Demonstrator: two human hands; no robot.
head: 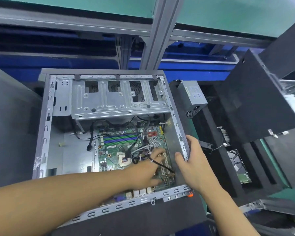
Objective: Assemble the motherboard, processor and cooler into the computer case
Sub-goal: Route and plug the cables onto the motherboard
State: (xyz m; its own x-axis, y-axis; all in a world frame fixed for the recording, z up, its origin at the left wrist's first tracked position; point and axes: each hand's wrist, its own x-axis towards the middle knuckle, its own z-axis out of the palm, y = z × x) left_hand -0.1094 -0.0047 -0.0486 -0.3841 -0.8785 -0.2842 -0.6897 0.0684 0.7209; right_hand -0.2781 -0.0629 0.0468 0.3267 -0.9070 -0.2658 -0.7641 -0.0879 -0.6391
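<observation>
An open grey computer case [46, 126] lies on its side in front of me. A green motherboard [116, 150] sits in its lower right part, with blue and green memory slots and a bare processor socket [124, 159]. Black and white cables [143, 154] trail across the board. My left hand [148, 169] reaches in over the board's right side, fingers spread among the cables and resting on the board. My right hand [192, 160] grips the case's right wall, thumb inside and fingers outside. No cooler sits on the board.
A metal drive cage [116, 97] fills the case's upper half. To the right a grey power supply [192, 97] and a fan part [237, 166] sit in black foam slots [218, 147]. Black case panels [255, 99] lean at right. A grey aluminium frame [158, 34] rises behind.
</observation>
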